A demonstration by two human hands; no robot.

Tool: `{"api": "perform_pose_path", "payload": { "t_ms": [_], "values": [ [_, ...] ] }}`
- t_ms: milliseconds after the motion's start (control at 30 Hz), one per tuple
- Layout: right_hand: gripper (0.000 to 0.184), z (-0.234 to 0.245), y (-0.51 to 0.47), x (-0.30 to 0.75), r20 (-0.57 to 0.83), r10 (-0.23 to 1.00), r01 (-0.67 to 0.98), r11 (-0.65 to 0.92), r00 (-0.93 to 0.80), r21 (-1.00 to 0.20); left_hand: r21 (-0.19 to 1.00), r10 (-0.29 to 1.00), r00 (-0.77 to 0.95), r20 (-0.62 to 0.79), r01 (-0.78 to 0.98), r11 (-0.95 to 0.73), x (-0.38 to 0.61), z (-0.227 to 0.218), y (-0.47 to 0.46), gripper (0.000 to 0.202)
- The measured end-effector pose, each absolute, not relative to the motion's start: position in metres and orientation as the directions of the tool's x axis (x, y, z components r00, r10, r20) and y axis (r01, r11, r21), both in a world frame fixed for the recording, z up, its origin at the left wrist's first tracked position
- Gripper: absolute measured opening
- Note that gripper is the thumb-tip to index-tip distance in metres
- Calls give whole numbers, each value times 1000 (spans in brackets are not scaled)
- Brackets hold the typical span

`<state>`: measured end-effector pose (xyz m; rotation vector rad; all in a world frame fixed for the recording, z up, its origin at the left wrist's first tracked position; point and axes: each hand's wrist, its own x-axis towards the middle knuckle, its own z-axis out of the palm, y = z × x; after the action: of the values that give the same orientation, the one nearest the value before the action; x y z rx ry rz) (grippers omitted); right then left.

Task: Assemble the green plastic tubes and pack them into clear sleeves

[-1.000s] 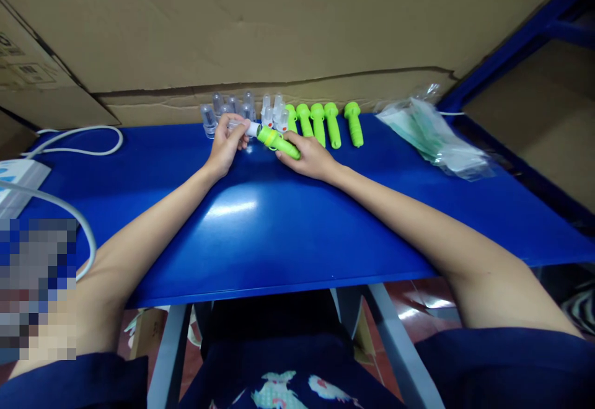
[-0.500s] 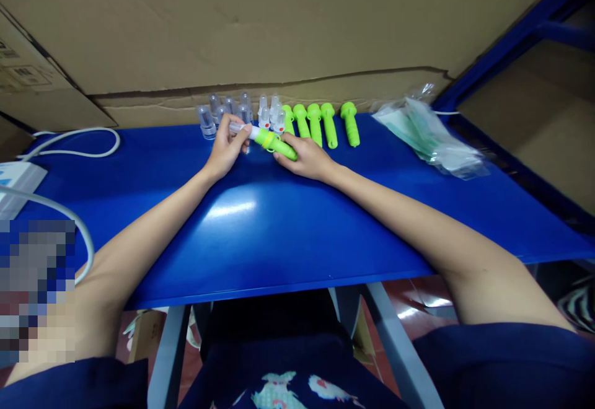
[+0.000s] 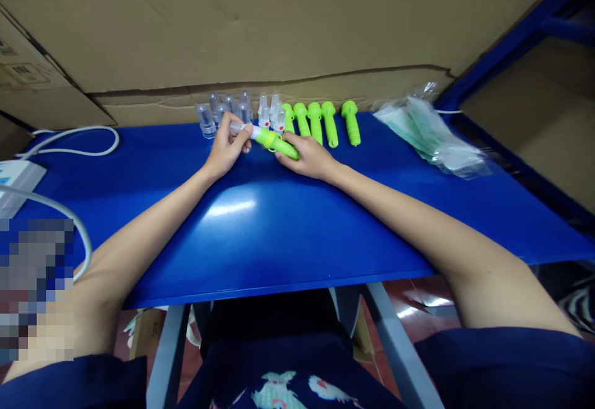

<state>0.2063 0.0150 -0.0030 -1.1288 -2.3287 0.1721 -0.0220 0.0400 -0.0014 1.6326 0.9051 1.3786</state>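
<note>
My left hand (image 3: 227, 144) pinches a white piece with a clear tip (image 3: 255, 132), its inner end meeting a green handle. My right hand (image 3: 309, 156) is wrapped round that green flashlight-like handle (image 3: 279, 144), which slants down to the right. Behind my left hand stand several clear plastic caps (image 3: 205, 121). Beside them are several small white pieces with clear tops (image 3: 263, 114), some showing a red dot. Several more green handles (image 3: 328, 124) lie in a row, with one green handle (image 3: 351, 124) set apart on the right.
A clear plastic bag with green-and-white contents (image 3: 432, 133) lies at the right of the blue table (image 3: 269, 229). Cardboard (image 3: 279, 25) walls the back. A white cable (image 3: 88, 142) loops at the left near a white box (image 3: 21, 183).
Almost nothing differs. Both hands keep hold of the joined pieces, and the green handle has shifted very slightly to the right with the right hand.
</note>
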Motion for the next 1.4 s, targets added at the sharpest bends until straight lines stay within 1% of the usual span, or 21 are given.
{"api": "perform_pose_path", "payload": {
  "t_ms": [133, 367, 500, 667, 800, 967, 1300, 1400],
  "values": [
    [30, -4, 15, 207, 424, 745, 678, 657, -516, -329, 902, 898, 132, 420, 45, -429, -22, 0, 36, 46],
    [28, -2, 14, 206, 393, 722, 698, 677, -570, -231, 912, 897, 205, 390, 47, -408, -22, -2, 31, 38],
    [29, -1, 13, 206, 388, 727, 706, 671, -567, -226, 921, 904, 198, 379, 20, -390, -21, -2, 32, 35],
    [29, -1, 13, 206, 382, 732, 715, 664, -564, -218, 910, 895, 208, 395, 45, -412, -20, 0, 30, 36],
    [29, -2, 13, 206, 389, 731, 715, 665, -561, -218, 922, 906, 199, 373, 28, -386, -19, 2, 27, 33],
    [29, -3, 14, 207, 389, 731, 716, 664, -560, -217, 931, 912, 205, 356, 11, -366, -19, 1, 28, 38],
    [28, -3, 14, 206, 390, 724, 715, 669, -569, -201, 900, 885, 235, 402, 78, -430, -21, 1, 28, 46],
    [28, -2, 14, 206, 388, 728, 718, 665, -565, -205, 903, 887, 238, 395, 76, -422, -21, 0, 28, 46]
  ]
}}
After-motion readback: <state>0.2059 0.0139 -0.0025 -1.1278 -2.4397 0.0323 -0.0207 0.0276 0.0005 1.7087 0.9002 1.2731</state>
